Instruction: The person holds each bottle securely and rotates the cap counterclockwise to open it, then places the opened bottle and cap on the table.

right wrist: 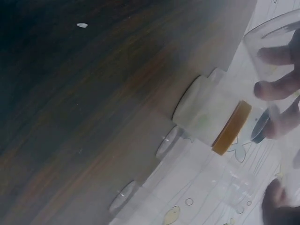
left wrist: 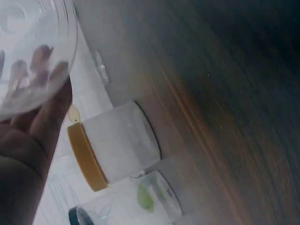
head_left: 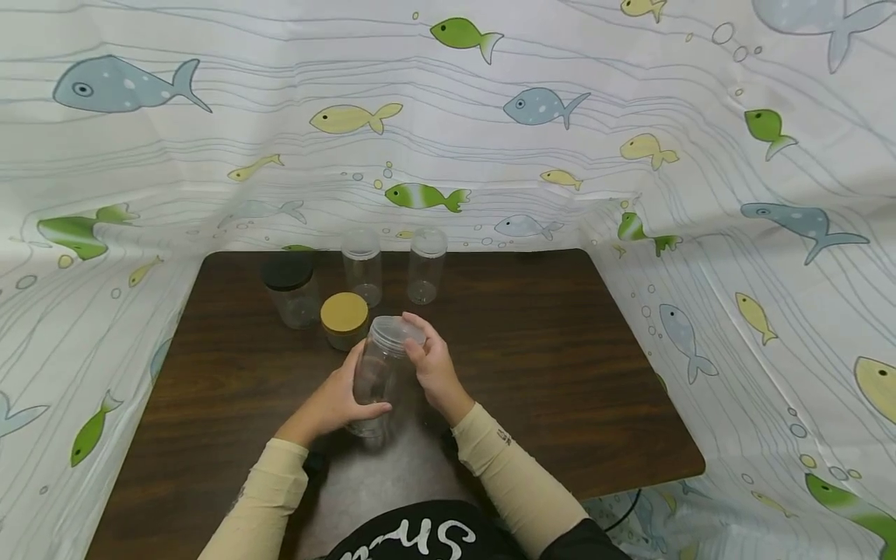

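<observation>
My left hand (head_left: 343, 399) grips the body of a clear plastic jar (head_left: 374, 373), thumb across its near side. The jar leans slightly, its top toward the right. On the jar's top is a whitish translucent lid (head_left: 397, 333), and my right hand (head_left: 435, 365) holds that lid by its edge between thumb and fingers. Through the clear jar wall (left wrist: 70, 28) in the left wrist view, fingers show behind it. Just behind the held jar stands a short jar with a gold lid (head_left: 344, 313).
A jar with a black lid (head_left: 289, 292) stands at the back left of the dark wooden table (head_left: 546, 373). Two tall clear jars with pale lids, a left one (head_left: 362, 268) and a right one (head_left: 425, 268), stand near the back edge. A fish-patterned sheet (head_left: 448, 155) hangs around the table.
</observation>
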`<state>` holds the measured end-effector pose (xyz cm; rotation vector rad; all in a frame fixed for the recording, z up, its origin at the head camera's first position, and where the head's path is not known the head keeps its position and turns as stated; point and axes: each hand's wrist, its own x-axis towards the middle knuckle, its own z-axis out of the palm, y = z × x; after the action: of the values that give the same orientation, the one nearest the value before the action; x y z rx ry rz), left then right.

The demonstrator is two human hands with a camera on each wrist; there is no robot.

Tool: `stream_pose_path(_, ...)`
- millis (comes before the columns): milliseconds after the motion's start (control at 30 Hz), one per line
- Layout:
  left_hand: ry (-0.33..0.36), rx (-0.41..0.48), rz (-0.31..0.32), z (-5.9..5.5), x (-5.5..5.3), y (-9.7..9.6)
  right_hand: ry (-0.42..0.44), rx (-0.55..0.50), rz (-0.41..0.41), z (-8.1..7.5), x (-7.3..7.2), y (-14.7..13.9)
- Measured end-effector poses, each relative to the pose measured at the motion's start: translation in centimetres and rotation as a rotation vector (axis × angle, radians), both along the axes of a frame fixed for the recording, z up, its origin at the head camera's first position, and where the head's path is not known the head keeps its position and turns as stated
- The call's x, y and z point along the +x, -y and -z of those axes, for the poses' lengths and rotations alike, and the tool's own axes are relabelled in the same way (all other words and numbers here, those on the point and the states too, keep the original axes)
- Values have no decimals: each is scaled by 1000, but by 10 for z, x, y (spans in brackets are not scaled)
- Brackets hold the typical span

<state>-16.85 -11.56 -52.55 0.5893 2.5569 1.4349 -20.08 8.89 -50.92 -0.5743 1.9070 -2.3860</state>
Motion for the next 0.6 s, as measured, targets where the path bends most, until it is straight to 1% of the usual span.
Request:
stream_pose_path(67,21,71,50,0,1,1,1,-36,-55,2,-2,-2)
stream_pose_path(167,59,156,119,-3,0,0,7,-138,-150,6,-6,-7)
stream_pose_path(233,86,173,165,-5,-1,-2,25,-214,-225,9,-9,-10)
stream_pose_path(300,112,176,197,-4,-1,-4,52,-271,-290,14,-9,-13)
stream_pose_path(367,124,176,213,-3,1,-6,78,-315,-340,18,-9,-16)
stream_pose_path(400,124,174,215,-3,1,-7,84,-326,-352,20,-9,-16)
stream_pose_path(500,116,194,197,-1,2,-9,87,-351,-346,22,-9,-16)
stream_pose_path(600,114,207,183,-2,2,-10,67,-364,-333,21,-10,-15)
